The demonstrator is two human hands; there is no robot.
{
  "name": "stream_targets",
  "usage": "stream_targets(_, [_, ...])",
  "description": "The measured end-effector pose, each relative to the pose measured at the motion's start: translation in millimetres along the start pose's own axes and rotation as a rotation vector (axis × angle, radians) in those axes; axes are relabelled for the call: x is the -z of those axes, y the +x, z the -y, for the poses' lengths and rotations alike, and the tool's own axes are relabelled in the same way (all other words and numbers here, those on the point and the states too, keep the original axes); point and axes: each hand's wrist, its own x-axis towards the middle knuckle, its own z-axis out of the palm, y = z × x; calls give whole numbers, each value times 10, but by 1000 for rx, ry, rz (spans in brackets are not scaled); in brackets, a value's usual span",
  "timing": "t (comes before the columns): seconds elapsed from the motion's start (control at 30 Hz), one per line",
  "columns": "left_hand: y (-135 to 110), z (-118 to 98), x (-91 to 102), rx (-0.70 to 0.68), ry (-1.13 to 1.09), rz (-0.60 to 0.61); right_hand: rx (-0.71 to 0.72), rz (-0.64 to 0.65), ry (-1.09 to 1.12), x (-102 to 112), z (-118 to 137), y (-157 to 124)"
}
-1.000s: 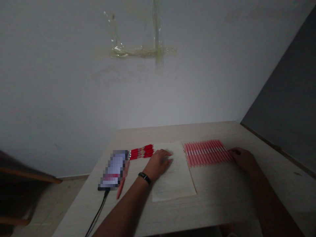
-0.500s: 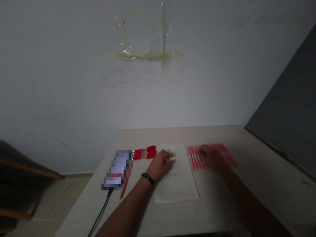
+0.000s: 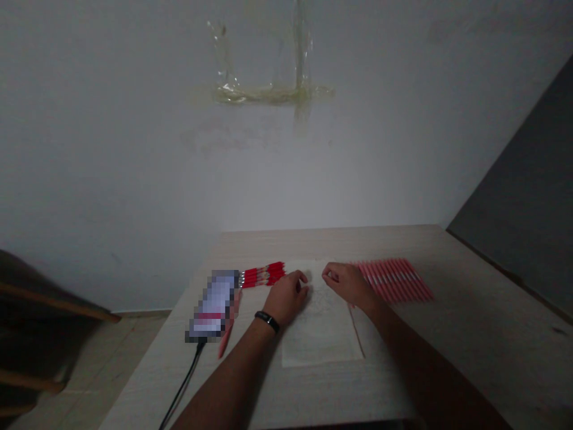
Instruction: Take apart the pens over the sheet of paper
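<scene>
The left grip [image 3: 289, 297] and right grip [image 3: 347, 283] curl narrow over a paper sheet [image 3: 322, 325], whether holding anything hidden; on the pale wooden surface [image 3: 403, 352], red pens [image 3: 263, 275] and a phone [image 3: 212, 304] lie left of the left grip, pink pens [image 3: 394, 279] right of the right.

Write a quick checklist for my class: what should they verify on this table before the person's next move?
1. Left hand free: ok, resting on the sheet of paper with nothing showing in it.
2. Right hand free: cannot tell, the fingers are curled.
3. Pink pens in order: ok, side by side right of the sheet.
4. Red pens in order: ok, side by side left of the sheet.
5. Every pen in a group: not ok, a loose pink pen lies apart, beside the phone.
</scene>
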Motion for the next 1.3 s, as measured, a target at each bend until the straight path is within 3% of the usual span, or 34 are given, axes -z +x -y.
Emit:
stream_targets(0.13, [6, 18, 39, 26, 44, 6, -55, -9, 63, 28, -36, -33])
stream_targets(0.27, [-36, 39, 220, 31, 131, -31, -33, 0, 82, 28, -33, -23])
stream_targets(0.47, [-339, 129, 519, 119, 388, -112, 13, 22, 100, -40, -71, -29])
stream_targets(0.63, [-645, 264, 472, 254, 466, -108, 30, 6, 99, -59, -46, -30])
stream_targets(0.73, [-722, 315, 412, 235, 411, -124, 40, 8, 115, -54, -23, -33])
stream_targets(0.9, [-698, 380, 397, 16, 231, -129, 47, 4, 111, -48, -12, -35])
stream_targets(1.1, [-687, 413, 448, 168, 344, -68, 48, 3, 120, -58, -30, -18])
stream_targets(1.2, [-630, 358, 454, 169, 291, -37, 39, 7, 119, -65, -28, -20])
stream_targets(1.3, [-478, 242, 467, 145, 189, -81, 37, 8, 130, -66, -18, -21])
